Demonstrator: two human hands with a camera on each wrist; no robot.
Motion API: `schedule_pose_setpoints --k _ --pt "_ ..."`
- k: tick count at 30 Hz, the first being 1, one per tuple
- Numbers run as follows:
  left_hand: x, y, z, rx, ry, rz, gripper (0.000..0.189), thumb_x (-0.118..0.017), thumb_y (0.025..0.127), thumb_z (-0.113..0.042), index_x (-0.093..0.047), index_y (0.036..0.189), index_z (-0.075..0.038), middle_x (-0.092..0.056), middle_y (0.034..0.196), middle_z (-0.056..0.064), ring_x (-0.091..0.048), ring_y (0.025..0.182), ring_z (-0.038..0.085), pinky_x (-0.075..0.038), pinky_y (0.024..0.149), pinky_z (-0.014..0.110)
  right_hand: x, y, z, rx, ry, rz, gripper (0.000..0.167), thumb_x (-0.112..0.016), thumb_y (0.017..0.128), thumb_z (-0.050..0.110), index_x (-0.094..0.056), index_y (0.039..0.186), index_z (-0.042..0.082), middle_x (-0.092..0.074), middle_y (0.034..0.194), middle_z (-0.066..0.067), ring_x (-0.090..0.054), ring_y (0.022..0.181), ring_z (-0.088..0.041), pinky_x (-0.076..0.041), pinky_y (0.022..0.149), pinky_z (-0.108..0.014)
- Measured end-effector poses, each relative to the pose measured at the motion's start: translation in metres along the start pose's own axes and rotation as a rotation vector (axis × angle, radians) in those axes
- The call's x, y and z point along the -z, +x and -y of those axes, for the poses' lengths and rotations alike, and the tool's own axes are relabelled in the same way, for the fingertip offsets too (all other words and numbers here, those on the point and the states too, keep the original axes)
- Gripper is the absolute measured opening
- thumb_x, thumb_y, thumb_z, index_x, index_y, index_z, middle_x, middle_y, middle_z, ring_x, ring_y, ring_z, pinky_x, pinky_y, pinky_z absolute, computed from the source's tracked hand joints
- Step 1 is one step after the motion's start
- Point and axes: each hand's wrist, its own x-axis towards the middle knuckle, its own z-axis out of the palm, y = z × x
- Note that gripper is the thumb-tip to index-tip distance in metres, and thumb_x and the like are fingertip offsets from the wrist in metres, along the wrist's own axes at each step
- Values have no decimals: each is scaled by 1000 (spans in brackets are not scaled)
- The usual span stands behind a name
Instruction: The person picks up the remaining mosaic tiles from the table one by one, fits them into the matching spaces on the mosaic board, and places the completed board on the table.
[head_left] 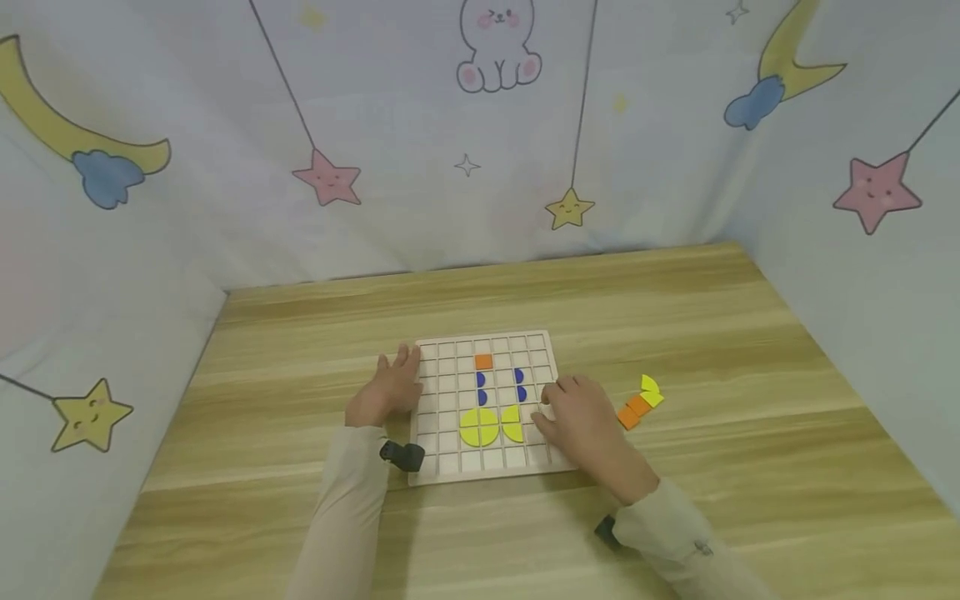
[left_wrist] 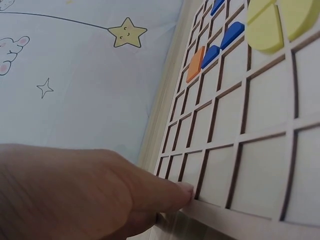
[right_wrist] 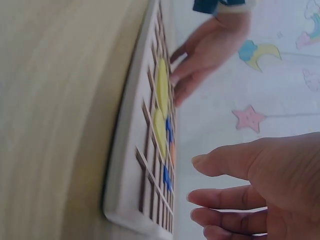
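A pale wooden grid board point(head_left: 495, 477) lies flat on the table. My left hand point(head_left: 392, 389) rests at its left edge, fingers extended; in the left wrist view the thumb point(left_wrist: 175, 196) touches the rim. Over the board's right edge hovers my right hand point(head_left: 588, 421), fingers loosely bent and apart, holding nothing. In the grid sit an orange square point(head_left: 483, 362), several blue half-round pieces point(head_left: 482, 397), a full circle of yellow quarter-circle pieces point(head_left: 470, 427) and, beside it, yellow quarter-circle pieces point(head_left: 513, 431) forming a half circle.
Right of the board, loose orange squares point(head_left: 634, 406) and yellow quarter-circle pieces point(head_left: 650, 384) lie in a small cluster on the wooden table point(head_left: 300, 333). White printed fabric point(head_left: 405, 217) stands behind the table and along both sides.
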Motion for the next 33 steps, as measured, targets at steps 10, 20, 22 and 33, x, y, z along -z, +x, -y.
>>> schedule_pose_setpoints --k 10,20,22,33 --pt "3 -2 0 -6 20 -14 64 -36 101 -14 -2 152 3 8 157 26 8 140 55 -2 116 61 29 1 -47 -138 135 -9 34 -60 90 28 -65 107 0 -62 111 -20 -55 106 -39 -47 89 -52" --pt "1 -3 0 -35 50 -25 63 -37 100 -12 -5 151 5 3 156 29 4 139 57 -4 117 61 31 -12 -107 -249 71 95 35 -60 90 23 -62 102 -10 -62 104 -30 -55 102 -47 -44 88 -56" --pt "1 -3 0 -30 59 -29 63 -37 101 -13 -5 151 4 3 157 28 4 139 57 -4 117 60 28 -12 -116 -278 62 111 28 -60 89 22 -62 88 -6 -62 93 -27 -56 96 -46 -45 83 -55" --pt "2 -4 0 -14 25 -12 63 -37 100 -12 -4 152 3 6 157 27 7 139 56 -8 115 63 19 -9 -129 -342 98 127 29 -63 88 23 -52 67 7 -51 70 -9 -51 74 -31 -41 66 -44"
